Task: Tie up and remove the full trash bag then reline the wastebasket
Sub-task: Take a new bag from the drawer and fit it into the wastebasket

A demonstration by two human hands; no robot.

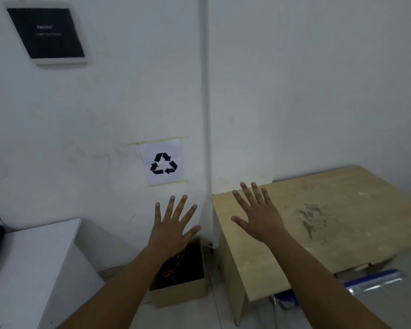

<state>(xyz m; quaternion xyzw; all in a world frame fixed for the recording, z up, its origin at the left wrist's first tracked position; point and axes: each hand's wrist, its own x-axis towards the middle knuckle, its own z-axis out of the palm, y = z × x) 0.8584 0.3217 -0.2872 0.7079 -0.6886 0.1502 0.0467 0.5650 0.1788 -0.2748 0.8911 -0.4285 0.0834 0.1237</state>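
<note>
Both my hands are stretched out in front of me with fingers spread, and neither holds anything. My left hand [173, 224] hovers above a brown cardboard wastebasket [183, 293] that stands on the floor against the white wall. A dark trash bag [185, 264] with reddish bits fills the box, partly hidden by my left wrist. My right hand [259, 214] floats over the left end of a wooden table [330, 222].
A recycling sign [163, 162] is taped to the wall above the box. A white cabinet [33, 264] stands at the left with a dark object on it. Blue and clear plastic [375, 280] lies under the wooden table. A black plaque [46, 32] hangs high left.
</note>
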